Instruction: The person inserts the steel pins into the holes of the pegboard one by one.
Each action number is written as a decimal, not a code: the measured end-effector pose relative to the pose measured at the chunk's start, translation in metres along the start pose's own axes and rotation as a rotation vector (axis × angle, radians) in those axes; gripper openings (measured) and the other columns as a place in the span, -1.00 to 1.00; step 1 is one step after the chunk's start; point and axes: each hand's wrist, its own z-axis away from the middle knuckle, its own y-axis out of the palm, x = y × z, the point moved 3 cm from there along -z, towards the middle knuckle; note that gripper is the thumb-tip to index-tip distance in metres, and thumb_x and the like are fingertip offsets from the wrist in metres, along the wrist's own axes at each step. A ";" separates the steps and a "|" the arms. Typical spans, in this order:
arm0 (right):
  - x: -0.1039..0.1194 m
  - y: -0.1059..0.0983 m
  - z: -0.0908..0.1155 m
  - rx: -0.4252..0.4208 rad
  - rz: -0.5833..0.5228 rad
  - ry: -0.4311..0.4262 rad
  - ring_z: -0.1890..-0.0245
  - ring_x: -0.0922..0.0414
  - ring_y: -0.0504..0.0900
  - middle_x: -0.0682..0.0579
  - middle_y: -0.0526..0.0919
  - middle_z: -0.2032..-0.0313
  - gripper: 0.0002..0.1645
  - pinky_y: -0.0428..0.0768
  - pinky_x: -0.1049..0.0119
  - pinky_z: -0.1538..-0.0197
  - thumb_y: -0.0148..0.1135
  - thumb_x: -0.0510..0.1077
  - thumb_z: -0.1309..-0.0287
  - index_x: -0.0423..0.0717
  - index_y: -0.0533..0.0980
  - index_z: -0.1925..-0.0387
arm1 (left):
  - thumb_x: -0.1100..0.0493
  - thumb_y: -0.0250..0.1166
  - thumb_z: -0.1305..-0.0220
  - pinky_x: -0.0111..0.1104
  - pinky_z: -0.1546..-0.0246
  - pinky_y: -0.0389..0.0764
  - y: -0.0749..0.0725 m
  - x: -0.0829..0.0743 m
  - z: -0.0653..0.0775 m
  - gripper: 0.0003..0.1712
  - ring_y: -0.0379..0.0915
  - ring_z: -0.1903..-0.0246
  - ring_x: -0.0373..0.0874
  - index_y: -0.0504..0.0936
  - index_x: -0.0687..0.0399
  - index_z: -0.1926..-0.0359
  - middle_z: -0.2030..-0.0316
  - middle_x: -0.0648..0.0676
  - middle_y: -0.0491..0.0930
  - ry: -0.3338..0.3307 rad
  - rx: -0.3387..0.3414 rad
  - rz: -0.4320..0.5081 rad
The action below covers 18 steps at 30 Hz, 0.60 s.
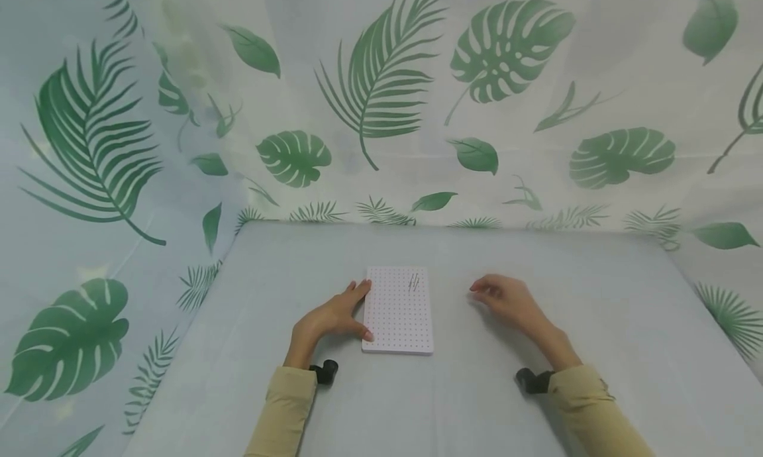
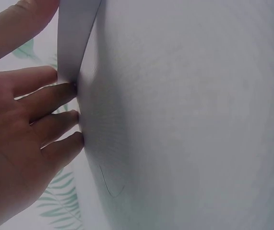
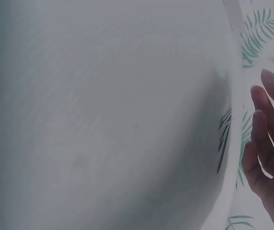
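Note:
A white board with rows of small holes (image 1: 396, 318) lies flat on the table. Several thin metal pins (image 1: 414, 283) stand close together near its far right corner. My left hand (image 1: 334, 316) rests along the board's left side, thumb at the near corner and fingertips further up the edge. In the left wrist view, those fingers reach fairly straight down beside the board's side (image 2: 72, 40). Off to the board's right, my right hand (image 1: 503, 303) hovers over the table with loosely bent fingers. The right wrist view shows nothing between its fingers (image 3: 260, 125).
A pale cloth covers the table (image 1: 465, 404). Behind it and at the sides hang white curtains (image 1: 411, 172) printed with green leaves. Small black devices sit at the left wrist (image 1: 326, 372) and the right wrist (image 1: 530, 381), by the beige sleeves.

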 end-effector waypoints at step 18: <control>-0.015 -0.015 0.014 0.055 0.064 -0.094 0.28 0.06 0.69 -0.04 0.76 0.25 -0.70 0.67 0.15 0.18 0.42 -0.31 -0.14 -0.14 0.70 0.05 | 0.07 0.65 0.01 0.09 -0.58 0.01 -0.001 0.001 0.000 0.30 -0.21 -0.63 0.13 0.05 0.05 -0.64 -0.63 0.22 -0.07 0.005 -0.012 0.001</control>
